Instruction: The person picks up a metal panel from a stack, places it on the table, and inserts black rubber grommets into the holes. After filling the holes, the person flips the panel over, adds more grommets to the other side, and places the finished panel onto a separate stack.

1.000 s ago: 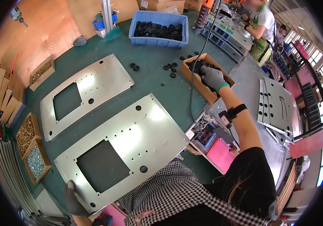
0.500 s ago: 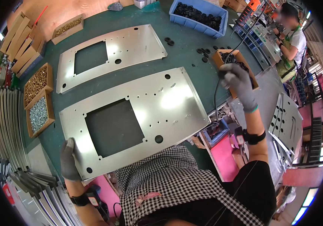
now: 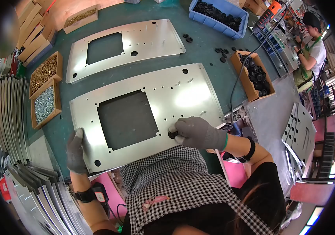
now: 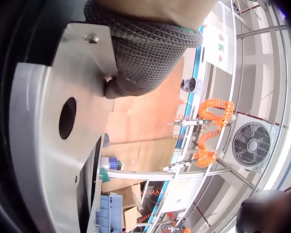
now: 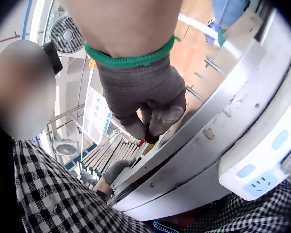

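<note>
A sheet-metal panel (image 3: pixel 191 92) with a large square cutout lies at the near edge of the table, several short studs rising from its right half. In the head view my gloved right hand (image 3: pixel 200 134) pinches a black rubber grommet (image 3: pixel 173 134) at the round hole near the panel's front edge. The right wrist view shows the grommet (image 5: pixel 152 138) between the fingertips, mostly hidden. My left hand (image 3: pixel 76 153), also gloved, grips the panel's left end with the thumb on top. In the left wrist view the left glove (image 4: pixel 145 60) covers the panel's corner.
Behind lies a second similar panel (image 3: pixel 148 41). A cardboard box (image 3: pixel 244 83) of grommets stands at the right, loose grommets (image 3: pixel 223 59) beside it, a blue bin (image 3: pixel 214 27) farther back. Boxes of brass (image 3: pixel 44 74) and silver fasteners (image 3: pixel 44 105) sit left. A cable (image 3: pixel 236 84) crosses near the box.
My right hand has come from the grommet box to the panel's front hole, bringing a grommet. My left hand stays at the panel's left end. The head view has tilted down and right.
</note>
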Demonstrator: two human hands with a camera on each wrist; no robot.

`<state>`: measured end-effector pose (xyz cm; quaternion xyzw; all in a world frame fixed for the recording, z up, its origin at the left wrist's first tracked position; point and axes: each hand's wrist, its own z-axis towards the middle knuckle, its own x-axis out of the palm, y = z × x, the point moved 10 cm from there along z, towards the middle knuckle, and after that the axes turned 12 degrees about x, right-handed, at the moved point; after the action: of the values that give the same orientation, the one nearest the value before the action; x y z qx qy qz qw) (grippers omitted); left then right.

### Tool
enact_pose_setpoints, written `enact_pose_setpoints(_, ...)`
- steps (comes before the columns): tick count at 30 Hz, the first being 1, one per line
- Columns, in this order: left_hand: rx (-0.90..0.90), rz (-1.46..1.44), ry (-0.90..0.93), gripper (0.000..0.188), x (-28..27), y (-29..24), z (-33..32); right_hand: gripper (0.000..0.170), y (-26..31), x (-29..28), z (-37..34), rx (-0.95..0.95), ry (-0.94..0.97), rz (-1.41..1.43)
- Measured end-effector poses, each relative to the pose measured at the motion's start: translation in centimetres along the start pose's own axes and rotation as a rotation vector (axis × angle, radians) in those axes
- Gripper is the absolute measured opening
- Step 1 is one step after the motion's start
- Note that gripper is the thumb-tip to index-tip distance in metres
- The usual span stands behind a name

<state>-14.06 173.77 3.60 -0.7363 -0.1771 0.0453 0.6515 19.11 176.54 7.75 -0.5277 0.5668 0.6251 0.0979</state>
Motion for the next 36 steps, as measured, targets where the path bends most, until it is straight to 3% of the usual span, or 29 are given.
enact_pose_setpoints(2, 0.013, 0.001, -0.008, 0.034, -0.3, 0.3, 0.1, 0.026, 0.3, 0.1, -0.2, -0.067, -0.028, -0.110)
enact_pose_setpoints(8, 0.014, 0.011, 0.033, 0.035, 0.7, -0.3, 0.0, 0.040, 1.6, 2.0, 0.8, -0.048, 0.244, -0.493)
enact_pose_setpoints(11, 0.001, 0.035, 0.023, 0.036, 0.3, 0.1, 0.2, 0.040, 2.5, 2.0, 2.2, -0.038, 0.486, -0.566)
enact_pose_setpoints(14, 0.011, 0.064, 0.013, 0.036, -0.4, 0.5, 0.4, 0.038, 1.0, 1.9, 3.5, -0.067, 0.547, -0.449)
enact_pose_setpoints(21, 0.014, 0.088, -0.018, 0.032, -0.4, 0.2, 0.1, 0.027, 0.3, 1.4, 2.1, -0.296, 0.276, -0.272)
enact_pose_setpoints(24, 0.002, 0.097, -0.008, 0.031, 0.1, 0.0, 0.1, 0.037, -0.7, 2.6, 2.4, -0.009, 0.459, -0.414)
enact_pose_setpoints(30, 0.038, 0.101, -0.002, 0.031, 0.4, -0.4, 0.1, 0.034, 1.5, 3.5, 1.5, -0.087, 0.410, -0.656)
enact_pose_setpoints(36, 0.022, 0.225, -0.027, 0.030, -1.3, 0.5, 0.6, 0.032, 0.4, 1.7, 5.2, 0.015, 0.536, -0.531)
